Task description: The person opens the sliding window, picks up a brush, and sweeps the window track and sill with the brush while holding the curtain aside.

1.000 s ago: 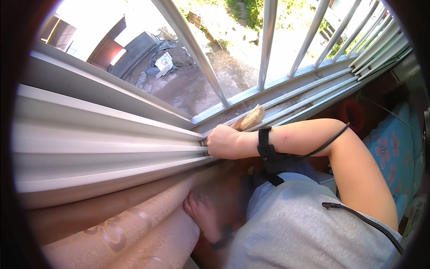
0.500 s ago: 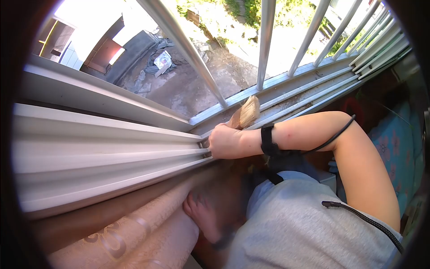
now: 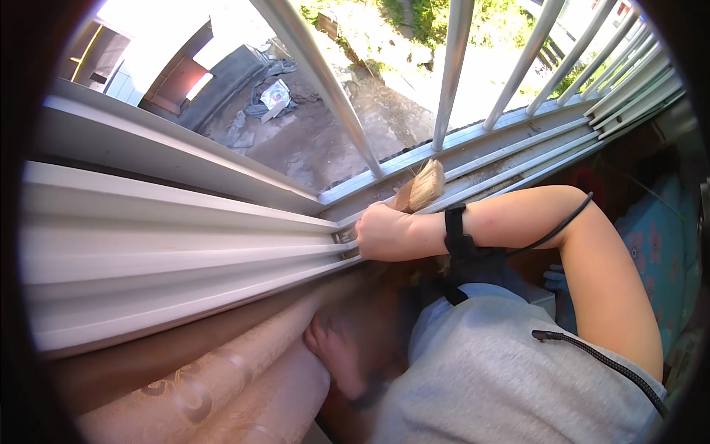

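Right hand (image 3: 386, 232) gripped a brush (image 3: 403, 198), likely light, best held behind its springy bristles (image 3: 427, 185), at the window track (image 3: 518, 169); left hand (image 3: 337, 349), below, gripping or loose, was unclear.

We were in what looked like a lived-in home, by a window in a room. A pale pink curtain (image 3: 222, 388) with a woven, scrolled pattern hung beside the white window frame (image 3: 177, 248), the kind of furnishing we knew from a living space or bedroom. On the room side we saw a blue cloth (image 3: 654, 259) with pink flowers, dim in the shade. Grooved sliding tracks (image 3: 510, 169) ran along the sill, and metal bars (image 3: 450, 81) guarded the opening. Beyond them we looked onto bare ground (image 3: 296, 152), sunlit greenery (image 3: 436, 26) and part of a building (image 3: 174, 85).
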Demonstrator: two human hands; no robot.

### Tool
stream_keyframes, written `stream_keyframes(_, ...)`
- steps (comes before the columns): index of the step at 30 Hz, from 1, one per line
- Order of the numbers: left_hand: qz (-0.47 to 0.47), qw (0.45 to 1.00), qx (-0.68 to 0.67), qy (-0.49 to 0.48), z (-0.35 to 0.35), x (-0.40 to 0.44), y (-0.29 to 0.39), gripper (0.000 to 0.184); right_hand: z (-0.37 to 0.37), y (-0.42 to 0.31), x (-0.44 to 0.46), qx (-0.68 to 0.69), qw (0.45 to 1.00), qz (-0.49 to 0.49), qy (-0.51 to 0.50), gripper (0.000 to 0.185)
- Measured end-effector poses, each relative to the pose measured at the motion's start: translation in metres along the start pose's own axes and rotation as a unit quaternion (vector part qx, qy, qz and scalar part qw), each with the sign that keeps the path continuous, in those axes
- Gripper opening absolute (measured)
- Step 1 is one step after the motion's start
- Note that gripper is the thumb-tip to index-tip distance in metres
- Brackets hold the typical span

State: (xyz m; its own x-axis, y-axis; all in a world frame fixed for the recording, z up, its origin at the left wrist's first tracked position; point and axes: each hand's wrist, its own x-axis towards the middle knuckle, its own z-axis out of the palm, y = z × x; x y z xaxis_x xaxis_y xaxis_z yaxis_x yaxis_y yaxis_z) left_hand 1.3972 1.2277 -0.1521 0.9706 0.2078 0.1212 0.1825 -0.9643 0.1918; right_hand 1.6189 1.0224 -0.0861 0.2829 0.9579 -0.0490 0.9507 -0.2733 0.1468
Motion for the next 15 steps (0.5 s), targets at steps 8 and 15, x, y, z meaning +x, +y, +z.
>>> stream_keyframes(8,0.011,1.0,0.014,0.0,0.006,-0.001,-0.003,0.025,-0.005,-0.01,0.015,0.009,1.0,0.021,-0.001,0.012)
stream_keyframes(15,0.029,0.999,0.01,0.025,0.008,-0.004,-0.004,0.025,-0.016,-0.012,0.01,0.1,0.97,0.154,-0.16,0.02)
